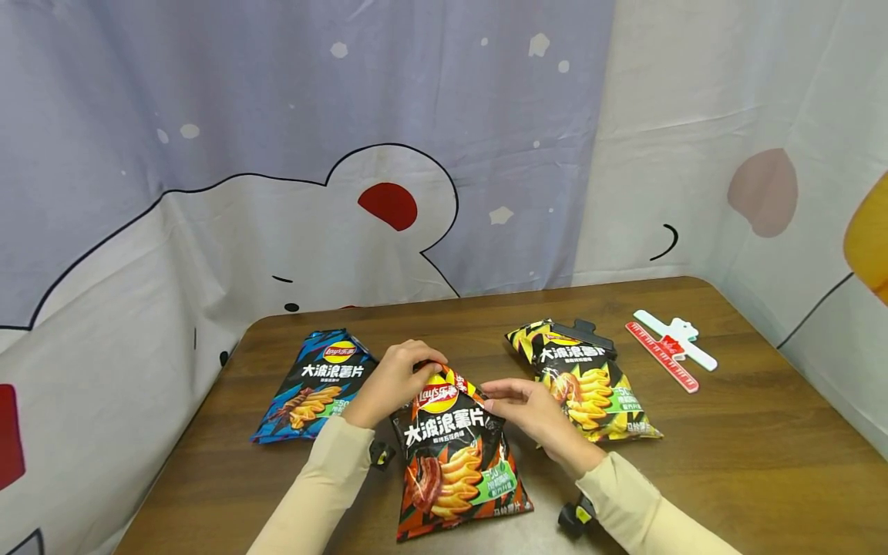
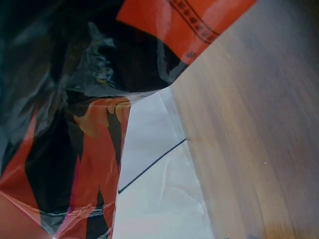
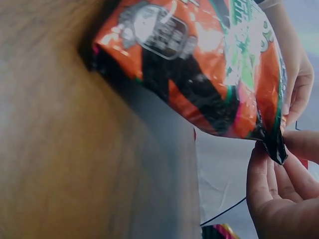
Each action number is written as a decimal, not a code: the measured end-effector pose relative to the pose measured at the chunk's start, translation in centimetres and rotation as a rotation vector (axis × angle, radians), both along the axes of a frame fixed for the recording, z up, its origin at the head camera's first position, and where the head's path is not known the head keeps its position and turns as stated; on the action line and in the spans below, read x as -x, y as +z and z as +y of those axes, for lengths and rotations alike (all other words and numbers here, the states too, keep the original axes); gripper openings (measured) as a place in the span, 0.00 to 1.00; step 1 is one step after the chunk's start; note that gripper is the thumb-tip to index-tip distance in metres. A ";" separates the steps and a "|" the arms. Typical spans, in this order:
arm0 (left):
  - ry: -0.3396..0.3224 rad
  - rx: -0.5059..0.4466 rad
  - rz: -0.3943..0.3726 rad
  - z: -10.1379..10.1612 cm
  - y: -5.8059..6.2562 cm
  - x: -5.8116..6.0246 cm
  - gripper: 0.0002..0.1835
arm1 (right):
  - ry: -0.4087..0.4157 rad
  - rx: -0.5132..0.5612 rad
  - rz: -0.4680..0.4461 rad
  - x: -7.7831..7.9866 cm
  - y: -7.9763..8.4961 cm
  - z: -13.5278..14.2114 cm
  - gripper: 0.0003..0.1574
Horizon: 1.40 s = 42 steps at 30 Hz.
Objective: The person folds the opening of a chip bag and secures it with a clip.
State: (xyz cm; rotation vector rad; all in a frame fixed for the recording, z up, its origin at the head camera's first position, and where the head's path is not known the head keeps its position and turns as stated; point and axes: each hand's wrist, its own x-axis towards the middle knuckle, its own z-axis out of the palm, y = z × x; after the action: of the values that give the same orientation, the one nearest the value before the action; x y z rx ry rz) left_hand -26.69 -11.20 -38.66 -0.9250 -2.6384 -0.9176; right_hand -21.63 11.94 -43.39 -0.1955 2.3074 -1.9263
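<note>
A black-and-red bag of potato chips (image 1: 454,462) leans up off the wooden table between my hands, its printed front towards me and its top edge narrowed. With thumb and fingers my left hand (image 1: 398,378) holds the bag's upper left edge. My right hand (image 1: 530,408) pinches the upper right corner, seen closely in the right wrist view, where the right-hand fingers (image 3: 259,174) and thumb meet on the bag's dark edge. In the left wrist view the bag's crinkled back (image 2: 94,149) fills the left side, and the left fingers are mostly hidden.
To the left lies a blue chip bag (image 1: 319,389). A yellow-and-black chip bag (image 1: 590,385) with a black clip (image 1: 583,333) on its top lies to the right. Beyond it are a white clip (image 1: 697,358) and a red clip (image 1: 659,356). A printed curtain (image 1: 277,247) hangs behind the table (image 1: 756,439).
</note>
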 end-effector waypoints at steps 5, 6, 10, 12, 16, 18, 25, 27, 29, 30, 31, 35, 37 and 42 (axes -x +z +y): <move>-0.002 0.002 0.010 0.1 -0.1 0.0 0.07 | 0.016 0.031 0.013 0.2 0.3 0.2 0.25; -0.003 0.002 0.011 0.1 -0.1 0.0 0.07 | 0.019 0.039 0.014 0.3 0.4 0.2 0.25; 0.001 0.004 0.009 0.1 0.0 0.0 0.07 | 0.022 0.070 0.010 0.6 0.8 0.5 0.24; 0.000 0.003 0.011 0.1 0.0 -0.1 0.07 | 0.024 0.079 0.005 0.7 1.0 0.7 0.23; -0.004 -0.001 0.016 0.1 0.0 -0.2 0.07 | 0.033 0.058 0.012 0.9 1.4 0.9 0.24; -0.008 -0.003 0.014 0.1 -0.1 -0.2 0.07 | 0.033 0.018 0.034 0.9 1.5 1.1 0.24; -0.013 -0.006 0.018 0.1 -0.2 -0.2 0.07 | -0.002 -0.111 0.171 1.4 2.4 2.1 0.24; -0.011 -0.008 0.016 0.1 -0.2 -0.2 0.07 | -0.010 -0.133 0.203 1.6 2.7 2.5 0.24; -0.007 -0.008 0.014 0.1 -0.2 -0.2 0.07 | -0.017 -0.146 0.226 1.7 3.0 3.0 0.24; -0.005 -0.008 0.014 0.1 -0.2 -0.2 0.07 | -0.022 -0.154 0.235 1.8 3.1 3.2 0.24; -0.003 -0.008 0.014 0.1 -0.3 -0.2 0.07 | -0.030 -0.165 0.244 1.8 3.3 3.4 0.24; 0.008 -0.002 0.018 0.1 -0.3 -0.3 0.07 | -0.065 -0.224 0.288 2.0 3.9 4.3 0.25; 0.011 -0.002 0.017 0.1 -0.3 -0.4 0.07 | -0.087 -0.256 0.312 2.1 4.2 4.8 0.25; 0.015 0.002 0.007 0.1 -0.3 -0.5 0.07 | -0.145 -0.347 0.375 2.6 4.6 6.1 0.24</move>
State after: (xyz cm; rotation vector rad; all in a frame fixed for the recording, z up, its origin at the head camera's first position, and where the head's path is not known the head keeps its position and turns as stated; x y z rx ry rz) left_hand -26.23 -11.15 -39.01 -0.9062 -2.6371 -0.9075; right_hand -24.26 18.05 -38.75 -0.3898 2.9294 -1.6182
